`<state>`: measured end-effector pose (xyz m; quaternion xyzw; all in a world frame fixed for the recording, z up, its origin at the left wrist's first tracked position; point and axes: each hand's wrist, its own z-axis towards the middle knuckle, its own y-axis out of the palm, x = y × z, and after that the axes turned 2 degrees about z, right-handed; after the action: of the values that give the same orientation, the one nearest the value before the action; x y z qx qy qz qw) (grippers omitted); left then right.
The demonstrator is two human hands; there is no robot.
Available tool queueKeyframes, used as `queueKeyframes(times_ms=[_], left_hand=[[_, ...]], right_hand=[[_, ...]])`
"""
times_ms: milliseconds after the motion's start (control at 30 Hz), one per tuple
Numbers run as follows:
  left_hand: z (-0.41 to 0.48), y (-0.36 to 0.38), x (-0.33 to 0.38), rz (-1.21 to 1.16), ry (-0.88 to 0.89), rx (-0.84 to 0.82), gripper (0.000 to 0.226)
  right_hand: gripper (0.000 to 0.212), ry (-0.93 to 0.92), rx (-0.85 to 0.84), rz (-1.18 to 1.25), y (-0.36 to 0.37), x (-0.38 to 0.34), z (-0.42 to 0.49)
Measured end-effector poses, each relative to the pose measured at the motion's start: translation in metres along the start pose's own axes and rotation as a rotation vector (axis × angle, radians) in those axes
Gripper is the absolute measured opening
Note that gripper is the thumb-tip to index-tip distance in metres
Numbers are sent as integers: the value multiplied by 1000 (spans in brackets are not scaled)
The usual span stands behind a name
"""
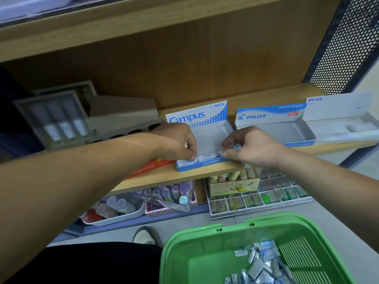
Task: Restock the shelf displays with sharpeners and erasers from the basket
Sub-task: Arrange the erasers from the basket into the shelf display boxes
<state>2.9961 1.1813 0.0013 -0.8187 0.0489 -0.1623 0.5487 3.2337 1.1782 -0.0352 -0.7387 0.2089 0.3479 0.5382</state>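
Mid-fill on the Campus display box [207, 138], set on the wooden shelf [205, 174] at 12 o'clock from the green basket [196, 230]. With the left hand [176, 144], fingers curled down and pinching the front-left eraser [187, 162], as far as blur allows; probably squaring it against the box's front wall. With the right hand [252, 148], thumb and forefinger pinched on a small blue-sleeved eraser [236, 147] at the box's 4 o'clock corner, other fingers loosely curled. Likely lining it up beside the second eraser [209, 156], already flat in the front row. Laid label-up and side by side, presumably to read from the aisle and pack tight. Grey box floor behind the row bare, so barely started. More wrapped erasers [260, 261] heaped at the basket's 4 o'clock side, kept close below for short reaches. Pilot box [283, 132] at 3 o'clock of the Campus one, open and unfilled. White box [338, 128] further along at 3 o'clock, contents unclear. No sharpeners made out.
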Motion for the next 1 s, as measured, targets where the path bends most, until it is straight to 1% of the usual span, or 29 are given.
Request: queueKeyframes(times_ms=[133, 200, 267, 367, 467, 567, 667, 733, 800, 900, 933, 1000], left_hand=[[-4, 2, -1, -63, -8, 0, 20], [-5, 2, 0, -72, -14, -12, 25], [-9, 1, 2, -78, -28, -45, 28], [-15, 0, 3, -91, -31, -80, 31], [-24, 1, 4, -84, -26, -83, 31], [-32, 1, 5, -112, -5, -24, 31], [-38, -8, 11, -51, 7, 170, 27], [-39, -15, 20, -70, -38, 269, 25], [-38, -16, 28, -251, -62, 264, 25], [-33, -8, 35, -513, -32, 162, 23], [-32, -7, 36, -573, -30, 133, 25], [-29, -7, 40, -691, -30, 84, 39]], right_hand=[[35, -9, -52, -166, -3, -6, -3], [32, -6, -40, -297, -2, -10, -5], [24, 9, -10, -384, 0, -13, -6], [23, 36, 23, -415, 4, -19, -7], [25, 60, 16, -399, 7, -22, -10], [25, 79, -3, -354, 6, -24, -13], [27, 92, -20, -330, 6, -25, -17], [28, 98, -30, -323, 6, -24, -19], [26, 79, -22, -250, 4, -24, -25], [19, 32, 27, 74, -3, -23, -35], [17, 42, 35, 184, -7, -22, -38], [16, 71, 15, 358, -13, -20, -41]])
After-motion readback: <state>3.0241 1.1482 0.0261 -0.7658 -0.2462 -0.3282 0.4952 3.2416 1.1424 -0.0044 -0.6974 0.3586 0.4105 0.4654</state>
